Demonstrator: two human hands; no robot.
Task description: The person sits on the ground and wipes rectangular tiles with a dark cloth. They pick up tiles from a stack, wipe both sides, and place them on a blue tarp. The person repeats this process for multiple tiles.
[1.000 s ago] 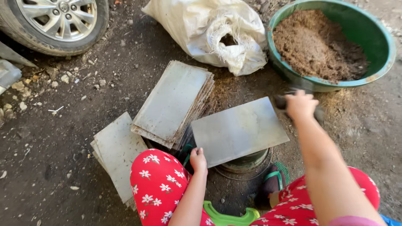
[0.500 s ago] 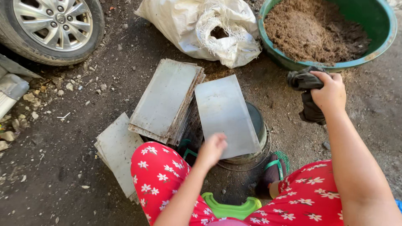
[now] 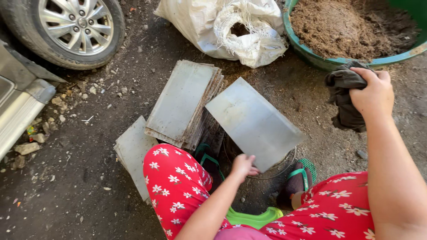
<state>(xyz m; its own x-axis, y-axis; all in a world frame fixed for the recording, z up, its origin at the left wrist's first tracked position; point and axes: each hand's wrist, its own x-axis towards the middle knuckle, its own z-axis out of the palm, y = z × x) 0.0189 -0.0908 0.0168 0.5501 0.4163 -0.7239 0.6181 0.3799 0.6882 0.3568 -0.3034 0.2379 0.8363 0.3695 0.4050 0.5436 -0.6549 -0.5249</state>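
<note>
My left hand (image 3: pixel 243 166) grips the near edge of a grey metal sheet (image 3: pixel 253 121) that lies tilted across a dark round bucket (image 3: pixel 267 171) between my knees. My right hand (image 3: pixel 372 94) is raised at the right, shut on a dark crumpled rag (image 3: pixel 343 93) that hangs down from it. Beside the sheet on the left, a stack of similar grey sheets (image 3: pixel 182 103) lies on the ground. Another low pile of sheets (image 3: pixel 132 151) sits partly under my left leg in red flowered trousers.
A green basin (image 3: pixel 320 58) full of brown soil stands at the top right, with a white woven sack (image 3: pixel 227 29) next to it. A car wheel (image 3: pixel 71 26) is at the top left. My feet wear green sandals (image 3: pixel 302 171). The ground is dark dirt with pebbles.
My right hand lifted the dark rag off the ground by the basin and raised it. The sheet has turned on the bucket and my left hand shifted along its near edge.
</note>
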